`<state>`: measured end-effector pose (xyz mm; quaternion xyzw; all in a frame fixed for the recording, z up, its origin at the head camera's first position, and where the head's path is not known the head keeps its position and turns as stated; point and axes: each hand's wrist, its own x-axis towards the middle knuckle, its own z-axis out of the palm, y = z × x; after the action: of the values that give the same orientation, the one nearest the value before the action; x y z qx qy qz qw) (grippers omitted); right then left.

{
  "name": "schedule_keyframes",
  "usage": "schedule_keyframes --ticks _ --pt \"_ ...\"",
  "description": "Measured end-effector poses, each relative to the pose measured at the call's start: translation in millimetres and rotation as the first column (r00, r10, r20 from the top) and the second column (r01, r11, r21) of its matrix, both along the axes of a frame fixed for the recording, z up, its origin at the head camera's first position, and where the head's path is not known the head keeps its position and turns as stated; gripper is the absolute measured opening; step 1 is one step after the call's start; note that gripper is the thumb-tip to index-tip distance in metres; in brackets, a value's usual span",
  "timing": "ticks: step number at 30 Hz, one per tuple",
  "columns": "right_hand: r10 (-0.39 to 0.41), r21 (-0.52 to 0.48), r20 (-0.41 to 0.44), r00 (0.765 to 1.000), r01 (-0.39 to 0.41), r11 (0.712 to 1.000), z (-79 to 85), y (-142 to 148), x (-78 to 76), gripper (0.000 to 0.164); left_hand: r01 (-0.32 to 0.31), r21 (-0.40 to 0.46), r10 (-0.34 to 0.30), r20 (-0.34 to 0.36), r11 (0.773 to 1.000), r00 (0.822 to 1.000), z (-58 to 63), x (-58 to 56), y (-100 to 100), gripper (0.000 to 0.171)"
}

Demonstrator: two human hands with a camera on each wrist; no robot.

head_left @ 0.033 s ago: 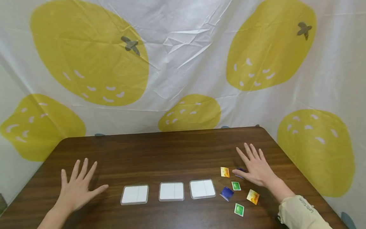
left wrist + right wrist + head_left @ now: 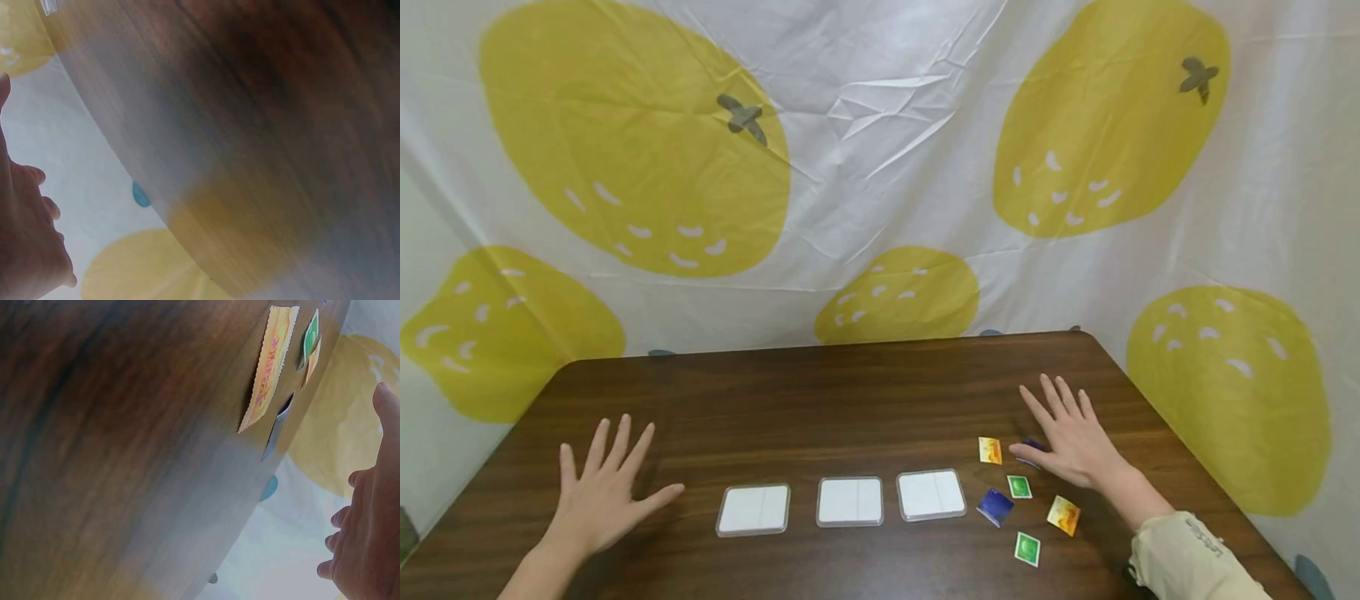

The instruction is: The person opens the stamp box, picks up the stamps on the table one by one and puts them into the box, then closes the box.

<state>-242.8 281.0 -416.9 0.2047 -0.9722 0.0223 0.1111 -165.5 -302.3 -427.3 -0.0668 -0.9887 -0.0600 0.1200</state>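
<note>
Lying to the near left of your right hand (image 2: pixel 1075 443) are most of the loose cards; the far blue card (image 2: pixel 1033 445) is closest, partly covered by your thumb. Just left of that thumb is the far orange card (image 2: pixel 990 451); the far green card (image 2: pixel 1019 487) and near blue card (image 2: pixel 996 507) lie nearer you, then the near orange card (image 2: pixel 1064 516) and the near green card (image 2: pixel 1027 550), nearest of all. Your left hand (image 2: pixel 601 504) is well apart from them, closest to the left tray (image 2: pixel 754 509); the middle tray (image 2: pixel 850 502) and right tray (image 2: pixel 931 495) continue that row rightward, each with its long axis running left to right. The cards are too nearly square to show a clear one. Both your hands have their fingers spread apart and hold nothing; you can't tell whether they rest on the tabletop (image 2: pixel 820 400) or hover. Whether your thumb touches the far blue card is unclear too, as is whether the trays are lidded. The left wrist view shows none of the cards; the right one catches some almost edge-on.
</note>
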Motion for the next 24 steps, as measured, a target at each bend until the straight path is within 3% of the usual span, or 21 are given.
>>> schedule_keyframes --ticks 10,15,24 --pt "0.025 -0.054 0.028 0.999 -0.024 0.998 3.1 -3 1.0 0.084 0.022 0.042 -0.022 0.014 0.999 1.0 4.5 1.8 7 0.092" --pt "0.056 -0.074 0.031 0.998 -0.053 0.996 6.8 -7 1.8 0.083 0.07 0.13 -0.079 0.061 0.989 0.995 15.5 1.5 28 0.089" --pt "0.085 -0.082 0.011 0.996 -0.084 0.993 8.9 -12 4.6 0.082 0.182 0.199 -0.192 0.035 0.963 0.981 24.6 -3.1 73 0.092"
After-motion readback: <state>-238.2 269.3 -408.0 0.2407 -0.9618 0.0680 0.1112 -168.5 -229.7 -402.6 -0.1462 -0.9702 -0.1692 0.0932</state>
